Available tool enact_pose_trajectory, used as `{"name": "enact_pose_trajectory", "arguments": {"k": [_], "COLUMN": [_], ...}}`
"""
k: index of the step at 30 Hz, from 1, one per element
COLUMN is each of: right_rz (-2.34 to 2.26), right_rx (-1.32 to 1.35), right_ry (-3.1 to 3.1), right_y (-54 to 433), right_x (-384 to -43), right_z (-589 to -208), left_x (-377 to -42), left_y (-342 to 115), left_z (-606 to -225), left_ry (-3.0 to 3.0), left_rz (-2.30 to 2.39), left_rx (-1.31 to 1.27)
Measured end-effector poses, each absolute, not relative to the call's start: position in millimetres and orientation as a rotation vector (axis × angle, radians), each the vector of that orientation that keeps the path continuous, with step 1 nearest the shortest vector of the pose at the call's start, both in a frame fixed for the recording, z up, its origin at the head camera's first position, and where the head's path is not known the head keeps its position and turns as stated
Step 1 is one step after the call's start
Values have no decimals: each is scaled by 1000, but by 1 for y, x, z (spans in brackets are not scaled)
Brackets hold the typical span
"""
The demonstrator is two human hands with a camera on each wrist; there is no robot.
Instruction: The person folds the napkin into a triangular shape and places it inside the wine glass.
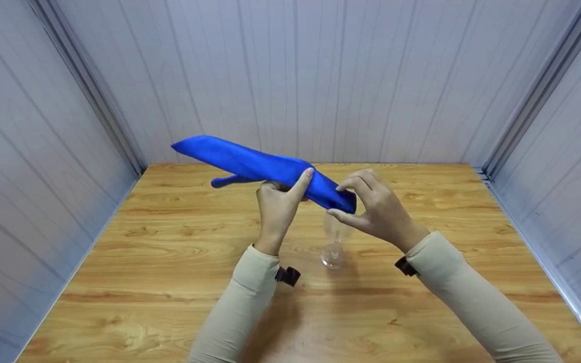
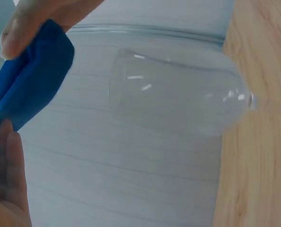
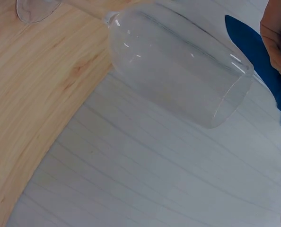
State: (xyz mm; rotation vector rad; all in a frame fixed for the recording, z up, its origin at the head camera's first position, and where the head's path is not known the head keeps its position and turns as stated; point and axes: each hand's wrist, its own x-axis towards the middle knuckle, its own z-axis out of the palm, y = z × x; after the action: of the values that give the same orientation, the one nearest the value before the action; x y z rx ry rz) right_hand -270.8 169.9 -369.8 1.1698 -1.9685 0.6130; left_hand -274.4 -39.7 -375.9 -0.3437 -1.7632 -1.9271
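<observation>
A blue cloth napkin [image 1: 250, 160], folded into a long strip with a pointed far end, is held up in the air over the table. My left hand [image 1: 278, 206] grips it near the middle, thumb lying on top, the other fingers mostly hidden beneath. At its lower right end my right hand [image 1: 376, 206] pinches the cloth between thumb and curled fingers. A smaller blue tip [image 1: 230, 180] sticks out below the strip. Just under the right end stands a clear wine glass [image 1: 333, 257], upright; its bowl [image 2: 178, 94] shows large in the left wrist view.
The wooden table [image 1: 169, 262] is bounded by pale panelled walls [image 1: 290, 80] at the back and both sides. Black straps [image 1: 288, 276] sit at both wrists, over light sleeves. The thin-walled glass stands close below the hands, between the forearms.
</observation>
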Motion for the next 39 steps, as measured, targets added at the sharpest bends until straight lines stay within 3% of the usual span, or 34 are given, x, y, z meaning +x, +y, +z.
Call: {"name": "enact_pose_trajectory", "arguments": {"k": [7, 14, 24, 39], "right_rz": [625, 754, 948, 1065], "right_rx": [1135, 1096, 1017, 997], "right_ry": [-1976, -2010, -2015, -2116], "right_y": [165, 163, 169, 173], "right_x": [-268, -264, -268, -269], "right_z": [-363, -353, -357, -364], "left_x": [-271, -270, -267, -267], "left_y": [-29, -23, -25, -19], "left_z": [-371, -355, -351, -362], "left_ry": [-1831, -1930, -1985, -2114], "left_rz": [-1568, -1341, -1376, -1352], "left_rx": [-570, -637, -971, -917]}}
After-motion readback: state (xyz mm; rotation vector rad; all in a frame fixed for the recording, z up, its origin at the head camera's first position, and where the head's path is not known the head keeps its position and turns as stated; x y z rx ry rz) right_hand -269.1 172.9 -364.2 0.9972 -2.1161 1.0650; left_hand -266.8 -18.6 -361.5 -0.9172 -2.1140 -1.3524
